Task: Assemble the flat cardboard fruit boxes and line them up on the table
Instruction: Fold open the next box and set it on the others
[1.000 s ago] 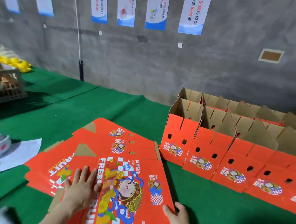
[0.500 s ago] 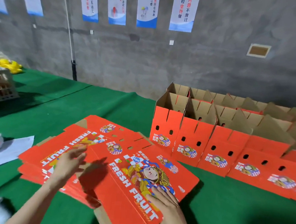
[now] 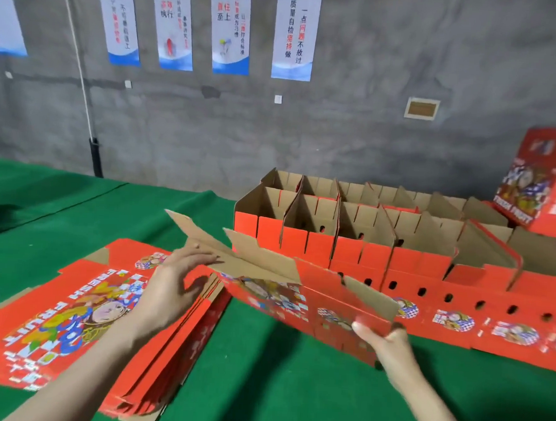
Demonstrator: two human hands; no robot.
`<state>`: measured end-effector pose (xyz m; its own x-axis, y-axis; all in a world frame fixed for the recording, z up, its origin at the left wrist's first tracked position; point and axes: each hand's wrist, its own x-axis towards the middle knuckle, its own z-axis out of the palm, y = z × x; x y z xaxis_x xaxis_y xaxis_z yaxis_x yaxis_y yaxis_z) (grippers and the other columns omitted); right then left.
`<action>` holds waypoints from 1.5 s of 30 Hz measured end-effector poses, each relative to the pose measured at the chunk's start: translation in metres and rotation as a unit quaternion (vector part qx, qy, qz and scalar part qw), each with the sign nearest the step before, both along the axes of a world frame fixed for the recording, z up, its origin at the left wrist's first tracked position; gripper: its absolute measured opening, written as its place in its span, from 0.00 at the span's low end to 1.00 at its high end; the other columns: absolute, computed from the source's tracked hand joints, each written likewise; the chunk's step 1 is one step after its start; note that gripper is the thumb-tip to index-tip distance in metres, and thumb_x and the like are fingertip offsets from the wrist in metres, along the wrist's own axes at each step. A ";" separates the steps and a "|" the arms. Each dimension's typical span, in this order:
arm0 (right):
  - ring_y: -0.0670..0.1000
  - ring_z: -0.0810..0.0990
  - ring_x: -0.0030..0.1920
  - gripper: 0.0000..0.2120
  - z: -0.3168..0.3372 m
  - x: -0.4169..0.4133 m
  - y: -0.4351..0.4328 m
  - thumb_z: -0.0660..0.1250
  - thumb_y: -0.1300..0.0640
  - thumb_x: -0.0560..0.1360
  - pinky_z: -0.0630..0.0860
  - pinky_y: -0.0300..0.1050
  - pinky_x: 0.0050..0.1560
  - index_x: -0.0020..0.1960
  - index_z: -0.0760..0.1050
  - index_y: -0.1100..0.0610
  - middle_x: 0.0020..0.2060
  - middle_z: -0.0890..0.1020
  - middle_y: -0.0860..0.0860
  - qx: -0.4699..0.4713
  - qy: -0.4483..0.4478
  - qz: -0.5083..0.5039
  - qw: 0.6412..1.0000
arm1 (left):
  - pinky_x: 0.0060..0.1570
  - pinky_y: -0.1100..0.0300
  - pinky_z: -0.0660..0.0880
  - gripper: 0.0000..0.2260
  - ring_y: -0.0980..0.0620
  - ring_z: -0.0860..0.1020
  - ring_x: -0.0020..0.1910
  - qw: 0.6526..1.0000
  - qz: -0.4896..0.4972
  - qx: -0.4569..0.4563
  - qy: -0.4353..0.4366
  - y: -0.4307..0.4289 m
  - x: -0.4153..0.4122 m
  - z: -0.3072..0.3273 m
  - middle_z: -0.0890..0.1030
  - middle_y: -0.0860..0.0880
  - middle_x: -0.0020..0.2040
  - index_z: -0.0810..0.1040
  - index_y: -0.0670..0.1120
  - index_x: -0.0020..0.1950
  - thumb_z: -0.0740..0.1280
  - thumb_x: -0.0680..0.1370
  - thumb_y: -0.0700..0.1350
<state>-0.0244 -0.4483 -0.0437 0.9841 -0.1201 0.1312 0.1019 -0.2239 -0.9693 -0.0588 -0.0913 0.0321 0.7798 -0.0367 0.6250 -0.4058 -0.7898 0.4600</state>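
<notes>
Left hand: straight fingers touch flat box at its left flap.
Right hand: pinches that box's near right corner.
Box pose: on edge between both hands.

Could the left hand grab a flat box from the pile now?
Probably yes. The left hand is right over the pile of flat boxes with nothing between them, though its fingers are touching the brown flap of the lifted box.

Dim, even light, seemingly from overhead; soft shadows, slight motion blur, wide-angle bending at edges.
</notes>
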 end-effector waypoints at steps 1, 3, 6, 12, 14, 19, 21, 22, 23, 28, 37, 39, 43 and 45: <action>0.64 0.82 0.45 0.05 0.003 0.000 -0.014 0.75 0.64 0.69 0.79 0.58 0.48 0.36 0.80 0.59 0.35 0.85 0.56 0.018 0.003 -0.022 1.000 | 0.62 0.59 0.67 0.18 0.51 0.75 0.59 1.000 -0.012 0.024 -0.010 -0.015 0.005 0.005 0.78 0.53 0.55 0.82 0.42 0.55 0.72 0.67 0.29; 0.63 0.83 0.42 0.05 0.011 -0.005 -0.039 0.74 0.64 0.70 0.78 0.62 0.50 0.38 0.79 0.63 0.35 0.85 0.58 0.027 0.007 -0.035 0.999 | 0.62 0.51 0.69 0.18 0.45 0.76 0.60 0.997 -0.001 0.079 -0.022 -0.045 0.012 0.015 0.79 0.48 0.57 0.80 0.41 0.58 0.72 0.69 0.39; 0.57 0.85 0.43 0.01 0.022 -0.018 -0.068 0.72 0.65 0.71 0.79 0.58 0.50 0.42 0.81 0.61 0.41 0.86 0.58 0.053 0.001 -0.025 0.998 | 0.65 0.40 0.64 0.25 0.38 0.70 0.67 0.990 0.021 0.133 -0.049 -0.095 0.012 0.031 0.74 0.42 0.66 0.76 0.42 0.65 0.67 0.70 0.50; 0.47 0.85 0.43 0.07 0.060 -0.050 -0.087 0.66 0.66 0.76 0.78 0.37 0.43 0.47 0.80 0.56 0.41 0.86 0.50 0.097 -0.077 -0.049 0.991 | 0.67 0.72 0.47 0.32 0.56 0.54 0.75 0.984 -0.167 0.015 0.056 -0.215 -0.005 0.048 0.57 0.51 0.76 0.61 0.47 0.76 0.67 0.75 0.57; 0.46 0.84 0.42 0.07 0.071 -0.064 -0.077 0.68 0.64 0.76 0.77 0.41 0.44 0.44 0.82 0.53 0.39 0.86 0.48 0.063 -0.101 -0.073 0.990 | 0.62 0.78 0.40 0.42 0.62 0.42 0.74 0.964 -0.219 -0.027 0.150 -0.251 -0.009 0.052 0.46 0.52 0.78 0.48 0.48 0.78 0.67 0.73 0.61; 0.39 0.80 0.38 0.11 0.088 -0.095 -0.034 0.64 0.66 0.71 0.74 0.36 0.41 0.46 0.80 0.52 0.34 0.83 0.45 -0.025 -0.141 0.002 0.990 | 0.73 0.62 0.39 0.52 0.55 0.36 0.76 0.940 -0.242 -0.049 0.235 -0.294 -0.015 0.068 0.36 0.49 0.77 0.35 0.46 0.77 0.68 0.71 0.64; 0.33 0.77 0.52 0.19 0.092 -0.099 -0.024 0.67 0.59 0.70 0.71 0.32 0.54 0.59 0.73 0.46 0.49 0.81 0.38 -0.065 -0.130 0.062 0.987 | 0.76 0.58 0.46 0.50 0.56 0.43 0.77 0.942 -0.248 -0.076 0.215 -0.289 -0.016 0.078 0.41 0.52 0.78 0.36 0.49 0.78 0.70 0.72 0.59; 0.30 0.71 0.60 0.26 0.095 -0.099 -0.021 0.67 0.55 0.69 0.67 0.28 0.59 0.65 0.67 0.43 0.59 0.75 0.35 -0.074 -0.135 0.103 0.983 | 0.75 0.58 0.49 0.47 0.56 0.46 0.77 0.944 -0.245 -0.086 0.204 -0.283 -0.017 0.084 0.44 0.52 0.79 0.38 0.50 0.78 0.70 0.74 0.56; 0.29 0.64 0.67 0.31 0.099 -0.099 -0.018 0.67 0.51 0.69 0.61 0.26 0.64 0.70 0.61 0.41 0.66 0.69 0.34 -0.076 -0.143 0.144 0.976 | 0.74 0.59 0.53 0.43 0.55 0.52 0.77 0.949 -0.237 -0.087 0.190 -0.275 -0.017 0.089 0.51 0.50 0.79 0.40 0.51 0.78 0.68 0.76 0.51; 0.34 0.51 0.74 0.29 0.113 -0.075 -0.010 0.63 0.49 0.77 0.50 0.39 0.75 0.75 0.55 0.43 0.75 0.56 0.35 -0.102 -0.159 0.251 0.949 | 0.46 0.62 0.72 0.21 0.49 0.78 0.47 0.985 -0.157 -0.042 0.054 -0.224 -0.024 0.120 0.82 0.48 0.45 0.73 0.52 0.61 0.61 0.72 0.33; 0.33 0.75 0.53 0.30 0.148 0.004 0.002 0.67 0.52 0.77 0.71 0.26 0.47 0.75 0.58 0.46 0.64 0.72 0.45 -0.155 -0.095 0.135 0.974 | 0.51 0.46 0.79 0.16 0.47 0.83 0.45 0.951 -0.249 -0.169 0.073 -0.146 -0.028 0.183 0.85 0.46 0.46 0.78 0.47 0.54 0.62 0.76 0.28; 0.48 0.78 0.57 0.32 0.158 0.017 -0.003 0.68 0.53 0.77 0.75 0.39 0.55 0.76 0.57 0.53 0.68 0.70 0.53 -0.163 -0.108 0.069 0.978 | 0.45 0.50 0.81 0.19 0.47 0.83 0.44 0.927 -0.284 -0.226 0.094 -0.138 -0.022 0.187 0.85 0.46 0.46 0.75 0.47 0.60 0.61 0.76 0.28; 0.56 0.74 0.64 0.37 0.173 0.024 -0.028 0.71 0.49 0.74 0.73 0.58 0.63 0.76 0.58 0.56 0.71 0.65 0.53 -0.168 -0.114 -0.013 0.979 | 0.37 0.55 0.80 0.25 0.47 0.84 0.43 0.879 -0.359 -0.292 0.112 -0.125 -0.007 0.180 0.84 0.46 0.47 0.72 0.54 0.65 0.62 0.75 0.29; 0.54 0.78 0.57 0.33 0.179 0.026 -0.044 0.72 0.52 0.73 0.78 0.53 0.55 0.73 0.63 0.58 0.66 0.71 0.53 -0.137 -0.114 -0.039 0.983 | 0.37 0.54 0.80 0.25 0.45 0.84 0.43 0.853 -0.395 -0.320 0.115 -0.121 0.001 0.173 0.84 0.44 0.48 0.72 0.54 0.65 0.64 0.73 0.32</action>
